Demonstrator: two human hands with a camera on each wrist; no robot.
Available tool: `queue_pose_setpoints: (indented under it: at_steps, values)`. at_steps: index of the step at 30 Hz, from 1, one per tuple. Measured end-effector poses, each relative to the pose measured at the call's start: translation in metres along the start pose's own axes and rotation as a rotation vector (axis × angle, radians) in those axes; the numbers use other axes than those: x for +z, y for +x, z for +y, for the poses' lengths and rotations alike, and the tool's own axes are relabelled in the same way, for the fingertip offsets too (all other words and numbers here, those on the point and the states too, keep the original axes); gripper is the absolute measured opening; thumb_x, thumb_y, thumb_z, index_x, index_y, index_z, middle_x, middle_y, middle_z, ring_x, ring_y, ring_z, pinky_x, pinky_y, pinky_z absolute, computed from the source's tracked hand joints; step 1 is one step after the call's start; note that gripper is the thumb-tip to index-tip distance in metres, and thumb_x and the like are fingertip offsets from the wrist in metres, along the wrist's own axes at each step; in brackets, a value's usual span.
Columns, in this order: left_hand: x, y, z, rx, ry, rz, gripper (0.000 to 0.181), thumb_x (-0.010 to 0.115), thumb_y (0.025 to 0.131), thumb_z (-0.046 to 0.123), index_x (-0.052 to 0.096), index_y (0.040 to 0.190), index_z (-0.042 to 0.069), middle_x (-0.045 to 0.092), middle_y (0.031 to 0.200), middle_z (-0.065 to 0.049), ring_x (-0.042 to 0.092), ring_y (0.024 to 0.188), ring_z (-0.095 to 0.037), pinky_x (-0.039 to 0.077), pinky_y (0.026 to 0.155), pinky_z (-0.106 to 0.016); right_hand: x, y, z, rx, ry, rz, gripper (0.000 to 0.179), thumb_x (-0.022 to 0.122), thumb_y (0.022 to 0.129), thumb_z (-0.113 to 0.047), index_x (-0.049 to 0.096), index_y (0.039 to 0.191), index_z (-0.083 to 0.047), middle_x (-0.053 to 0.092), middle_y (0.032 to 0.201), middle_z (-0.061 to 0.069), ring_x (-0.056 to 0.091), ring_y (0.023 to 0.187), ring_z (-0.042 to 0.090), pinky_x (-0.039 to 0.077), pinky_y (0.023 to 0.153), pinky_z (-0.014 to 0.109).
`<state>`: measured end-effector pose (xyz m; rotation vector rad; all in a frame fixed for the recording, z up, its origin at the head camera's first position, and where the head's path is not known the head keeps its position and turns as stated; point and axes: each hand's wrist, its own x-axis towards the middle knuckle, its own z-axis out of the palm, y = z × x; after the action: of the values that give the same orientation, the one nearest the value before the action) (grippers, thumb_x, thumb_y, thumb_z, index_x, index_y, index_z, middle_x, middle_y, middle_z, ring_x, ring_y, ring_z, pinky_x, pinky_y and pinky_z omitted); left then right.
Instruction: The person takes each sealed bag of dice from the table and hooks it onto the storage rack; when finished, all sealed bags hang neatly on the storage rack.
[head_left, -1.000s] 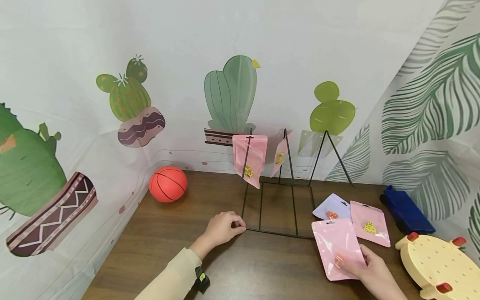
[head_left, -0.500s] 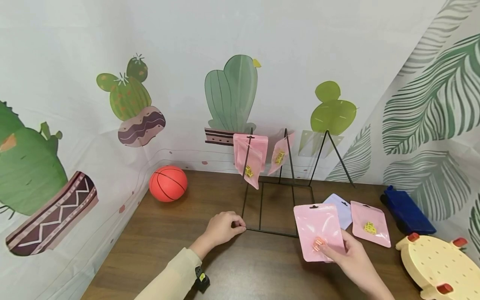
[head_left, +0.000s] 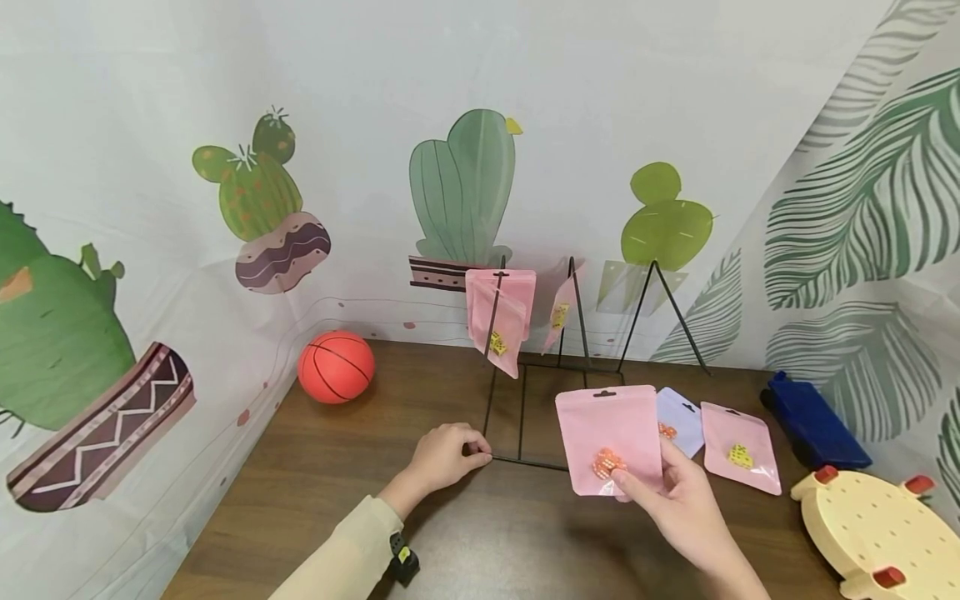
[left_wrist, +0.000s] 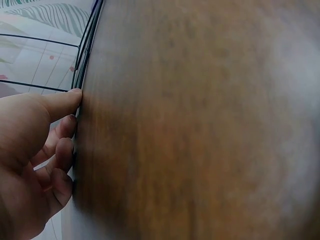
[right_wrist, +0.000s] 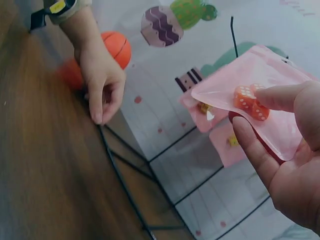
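My right hand (head_left: 682, 500) pinches a pink zip bag (head_left: 607, 417) by its lower right side, thumb in front, holding it up before the black wire rack (head_left: 521, 417). Orange dice (right_wrist: 250, 102) show through the bag's clear front in the right wrist view. At the rack's front left corner, my left hand (head_left: 447, 454) grips the wire low on the table with thumb and fingertips (left_wrist: 74, 95). Pink bags (head_left: 498, 317) with yellow dice hang on the rack's left arm, and another pink bag (head_left: 562, 308) hangs on the middle arm. The right arm bears none.
On the table to the right lie a lilac bag (head_left: 686, 417) with orange dice, partly covered, and a pink bag (head_left: 757, 471) with yellow dice. Beyond are a blue object (head_left: 817, 421) and a cream perforated board (head_left: 885, 533) with red-tipped feet. A small red basketball (head_left: 336, 367) stands at back left.
My right hand has carried the pink bag left and up, from the right side of the table to before the rack. My left hand has stayed at the rack's corner.
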<state>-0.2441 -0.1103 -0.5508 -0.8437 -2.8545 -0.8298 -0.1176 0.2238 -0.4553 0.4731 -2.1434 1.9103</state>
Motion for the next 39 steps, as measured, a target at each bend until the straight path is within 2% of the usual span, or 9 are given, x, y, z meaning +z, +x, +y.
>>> queue_pose_setpoints:
  at_steps: [6, 13, 17, 23, 30, 39]
  values:
    - [0.000, 0.000, 0.000, 0.003, 0.002, 0.004, 0.005, 0.082, 0.090, 0.036, 0.080, 0.092, 0.031, 0.059, 0.081, 0.022, 0.055, 0.072, -0.001, 0.044, 0.061, -0.028, 0.008, 0.008, -0.007, -0.078, 0.051, 0.002, 0.050, 0.066, 0.089, 0.021, 0.054, 0.136, 0.009, 0.069, 0.116, 0.010, 0.071, 0.098, 0.015, 0.060, 0.072, 0.032]
    - [0.001, 0.000, -0.001, -0.002, -0.002, 0.007, 0.005, 0.081, 0.091, 0.036, 0.079, 0.091, 0.033, 0.058, 0.080, 0.022, 0.055, 0.071, -0.001, 0.044, 0.060, -0.028, 0.019, 0.015, -0.007, -0.131, 0.115, 0.016, 0.045, 0.063, 0.088, 0.024, 0.055, 0.131, 0.013, 0.069, 0.112, 0.014, 0.072, 0.092, 0.017, 0.060, 0.069, 0.031]
    - [0.001, -0.001, -0.001, -0.004, -0.004, 0.009, 0.004, 0.081, 0.091, 0.036, 0.078, 0.090, 0.034, 0.058, 0.080, 0.022, 0.055, 0.071, -0.001, 0.044, 0.060, -0.027, 0.023, 0.018, -0.006, -0.119, 0.112, 0.022, 0.044, 0.065, 0.088, 0.023, 0.055, 0.130, 0.012, 0.069, 0.112, 0.013, 0.072, 0.091, 0.017, 0.060, 0.069, 0.032]
    - [-0.001, -0.001, 0.000, -0.007, -0.010, -0.005, 0.008, 0.081, 0.091, 0.038, 0.080, 0.092, 0.030, 0.058, 0.081, 0.022, 0.055, 0.071, -0.001, 0.044, 0.061, -0.028, 0.026, 0.021, -0.007, -0.076, 0.101, 0.047, 0.042, 0.067, 0.089, 0.020, 0.056, 0.128, 0.012, 0.070, 0.107, 0.014, 0.072, 0.086, 0.017, 0.060, 0.068, 0.033]
    - [-0.002, -0.001, 0.001, -0.001, -0.014, -0.004, 0.007, 0.082, 0.091, 0.036, 0.080, 0.092, 0.029, 0.059, 0.081, 0.021, 0.055, 0.071, -0.001, 0.044, 0.061, -0.028, 0.028, 0.028, -0.003, 0.012, 0.031, 0.092, 0.041, 0.071, 0.091, 0.013, 0.057, 0.130, 0.008, 0.071, 0.108, 0.013, 0.072, 0.093, 0.015, 0.060, 0.074, 0.031]
    - [-0.001, -0.002, 0.001, 0.003, -0.013, -0.003, 0.008, 0.081, 0.091, 0.036, 0.080, 0.093, 0.028, 0.059, 0.081, 0.021, 0.055, 0.072, -0.001, 0.044, 0.061, -0.027, 0.031, 0.044, 0.005, 0.084, 0.074, 0.116, 0.042, 0.073, 0.093, 0.007, 0.054, 0.130, 0.009, 0.069, 0.110, 0.013, 0.074, 0.092, 0.016, 0.060, 0.073, 0.038]
